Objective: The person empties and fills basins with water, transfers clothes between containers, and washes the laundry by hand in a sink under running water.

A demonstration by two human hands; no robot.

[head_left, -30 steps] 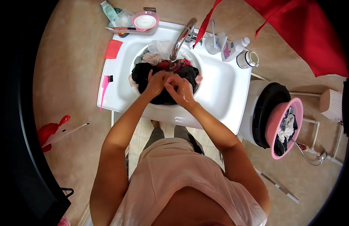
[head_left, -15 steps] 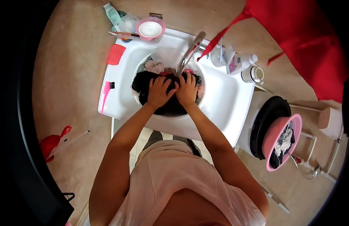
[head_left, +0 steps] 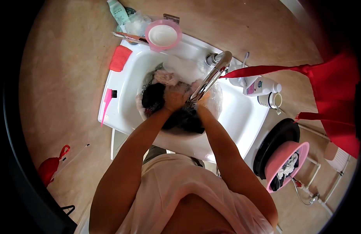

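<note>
A round tub (head_left: pixel 220 105) of water and wet laundry stands in the white sink. My left hand (head_left: pixel 174 100) is down in the water, between a bunched black cloth (head_left: pixel 153 97) and a pale pink cloth (head_left: pixel 167 77). Partly behind the curved chrome faucet (head_left: pixel 211 80), my right hand (head_left: pixel 204 100) is also in the tub. Water and suds hide the fingers of both hands, so I cannot see whether they grip anything. More dark cloth (head_left: pixel 185 120) floats near my wrists.
On the sink rim (head_left: pixel 103 113) lie a red cloth (head_left: pixel 120 58) and a pink tint brush (head_left: pixel 107 103). A pink bowl (head_left: pixel 179 33) sits behind. White bottle (head_left: pixel 262 86) and mug (head_left: pixel 271 100) stand right. A pink basin (head_left: pixel 272 165) holds laundry; red fabric (head_left: pixel 332 89) hangs nearby.
Both hands have gone from lying on top of the black cloth down into the water. The black cloth has split into two visible bulges, and the view has shifted.
</note>
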